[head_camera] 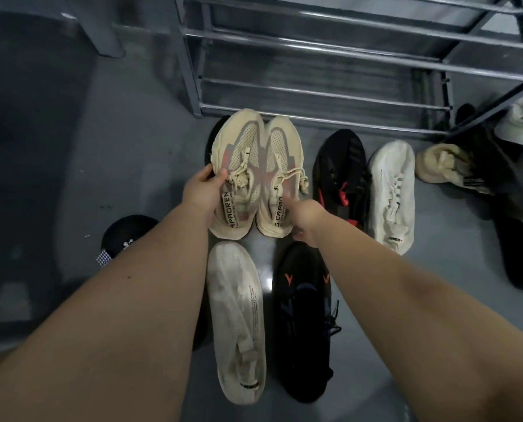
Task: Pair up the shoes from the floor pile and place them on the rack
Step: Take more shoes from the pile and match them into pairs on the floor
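beige/orange sneakers (255,175), blk shoe (340,178), grey floor (117,147)
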